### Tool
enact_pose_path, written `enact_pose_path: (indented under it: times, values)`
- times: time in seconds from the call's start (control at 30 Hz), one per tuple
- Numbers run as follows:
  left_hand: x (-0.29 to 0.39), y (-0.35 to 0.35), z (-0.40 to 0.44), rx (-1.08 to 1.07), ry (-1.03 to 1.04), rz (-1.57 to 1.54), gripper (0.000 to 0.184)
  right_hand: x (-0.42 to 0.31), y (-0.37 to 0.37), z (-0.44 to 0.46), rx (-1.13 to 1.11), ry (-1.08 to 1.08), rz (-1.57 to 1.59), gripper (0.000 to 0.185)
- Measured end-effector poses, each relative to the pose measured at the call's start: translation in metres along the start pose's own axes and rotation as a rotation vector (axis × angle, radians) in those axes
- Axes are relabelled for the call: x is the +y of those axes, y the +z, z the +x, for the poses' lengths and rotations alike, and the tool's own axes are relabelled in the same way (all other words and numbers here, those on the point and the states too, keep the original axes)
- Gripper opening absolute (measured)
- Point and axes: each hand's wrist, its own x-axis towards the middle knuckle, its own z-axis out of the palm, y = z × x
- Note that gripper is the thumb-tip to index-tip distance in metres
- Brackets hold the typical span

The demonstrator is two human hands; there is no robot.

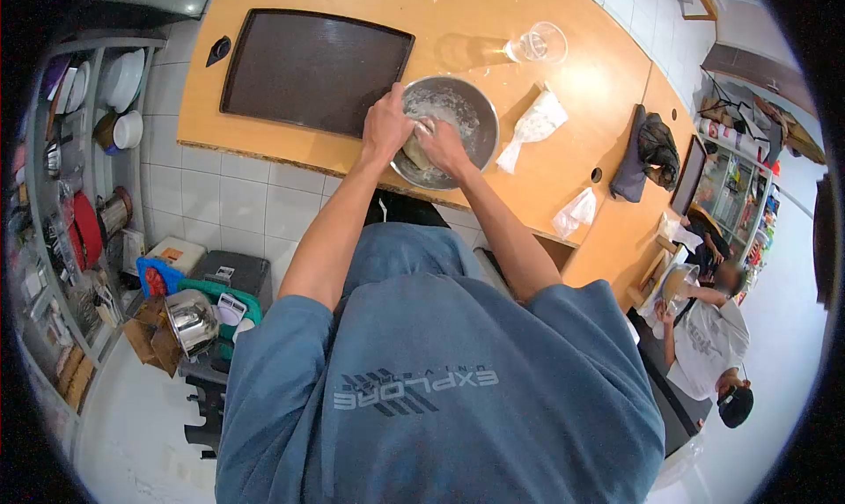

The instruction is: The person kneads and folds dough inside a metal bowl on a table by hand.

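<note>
Dough [414, 156]: a pale lump, by its look, low in the steel bowl [480, 121], toward 8 o'clock of its floor, partly hidden by the hands.
Bowl: on the table [475, 2], its 6 o'clock side close to the front edge; white residue coats the inside.
Left hand [387, 124]: at the rim near 9 o'clock, fingers closed over it, apparently steadying the bowl.
Right hand [443, 147]: reaches in from 4 o'clock, fingers bent down onto the dough; whether they pinch or only press, I cannot tell.
Edge risk: a hard push toward 6 o'clock, with a slack left hold, could slide or tip the bowl off the front.
Spin risk: off-centre pressure might turn the bowl if the rim hold slips.
Sticking risk: if the dough is wet, it may cling to the fingers and leave the residue unmixed.
Tray [317, 68]: dark, at 10 o'clock, just beside the bowl; a sideways shove could knock the two together.
Cup [537, 44]: clear, between 1 and 2 o'clock, apart from the hands; a wide right elbow swing might topple it.
Bag [539, 121]: white contents, at 3 o'clock near the rim; a bump could spill it if the neck is loose.
</note>
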Motion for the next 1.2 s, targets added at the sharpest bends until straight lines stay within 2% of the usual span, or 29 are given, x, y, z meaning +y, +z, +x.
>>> enact_pose_path:
  times: [0.2, 0.3, 0.5, 0.6, 0.7, 0.73, 0.83, 0.87, 0.97, 1.07, 1.2]
  values:
    - [0.006, -0.005, -0.002, -0.022, 0.034, -0.010, 0.029, -0.010, 0.022, -0.016, 0.303, -0.143, -0.429, 0.024]
    - [0.006, -0.004, 0.001, -0.013, 0.041, -0.020, 0.028, -0.009, 0.030, -0.013, 0.311, -0.133, -0.530, 0.026]
    - [0.000, -0.002, 0.003, -0.070, 0.055, 0.010, 0.026, 0.005, 0.029, 0.006, 0.301, -0.091, -0.454, 0.034]
    - [-0.002, -0.001, 0.002, -0.034, 0.040, 0.015, 0.026, 0.008, 0.016, 0.011, 0.168, -0.038, -0.302, 0.037]
    - [0.000, 0.001, -0.002, -0.006, 0.030, 0.013, 0.027, 0.013, -0.013, 0.010, 0.046, 0.193, 0.259, 0.043]
    - [0.000, 0.000, -0.002, 0.001, 0.029, 0.018, 0.026, 0.016, -0.026, 0.012, -0.012, 0.148, 0.452, 0.048]
    - [0.001, 0.000, -0.002, -0.013, 0.006, 0.062, 0.027, 0.014, -0.041, -0.003, -0.190, 0.046, 0.247, 0.053]
    - [0.001, 0.000, -0.002, -0.013, 0.007, 0.050, 0.027, 0.010, -0.042, -0.005, -0.226, 0.032, 0.134, 0.063]
    - [0.003, -0.001, -0.002, -0.018, 0.011, 0.029, 0.030, 0.030, -0.011, -0.014, 0.009, -0.140, -0.174, 0.065]
    - [-0.001, -0.002, -0.002, -0.021, 0.011, 0.045, 0.032, 0.024, -0.014, -0.024, 0.007, -0.166, -0.006, 0.065]
    - [-0.004, -0.001, -0.002, -0.015, 0.031, 0.057, 0.031, 0.002, -0.037, -0.030, 0.009, -0.060, 0.256, 0.062]
